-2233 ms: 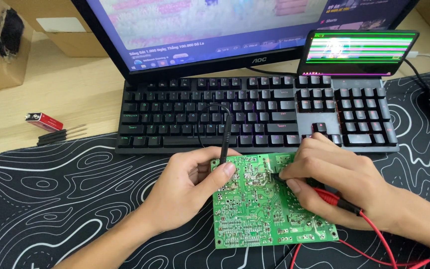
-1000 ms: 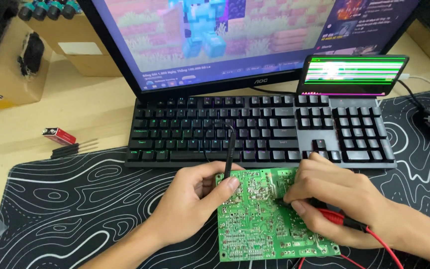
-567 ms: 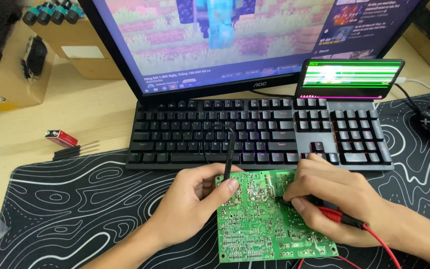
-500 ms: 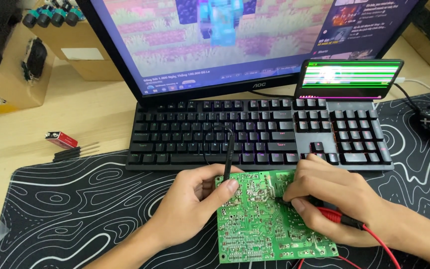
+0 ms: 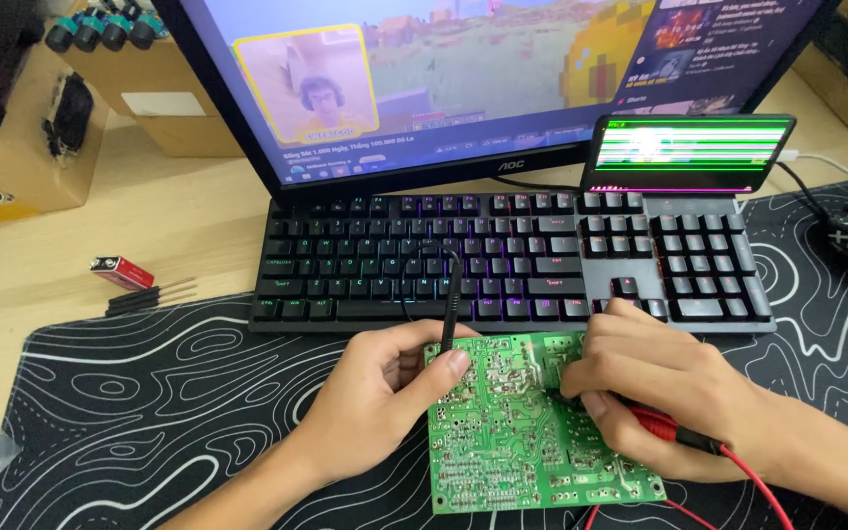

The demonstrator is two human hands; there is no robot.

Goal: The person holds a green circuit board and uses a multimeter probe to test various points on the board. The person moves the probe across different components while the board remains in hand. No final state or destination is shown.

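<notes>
A green circuit board (image 5: 522, 432) lies solder side up on a black desk mat with white wavy lines (image 5: 149, 412). My left hand (image 5: 385, 393) pinches a black probe (image 5: 450, 304) that stands upright, tip on the board's upper left corner. My right hand (image 5: 660, 383) grips a red probe (image 5: 664, 427) lying low over the board's right side, its tip hidden under my fingers. A red lead (image 5: 758, 481) runs off toward the lower right.
A black keyboard with lit keys (image 5: 512, 260) sits just behind the board, below a monitor (image 5: 473, 79) showing a video. A phone with a striped glitchy screen (image 5: 689, 152) leans on the keyboard. A small red battery (image 5: 122, 271) and thin black tools lie at left; cardboard boxes at back left.
The camera view has shifted slightly and the video on the monitor has changed. Both hands and probes stay on the board in nearly the same places.
</notes>
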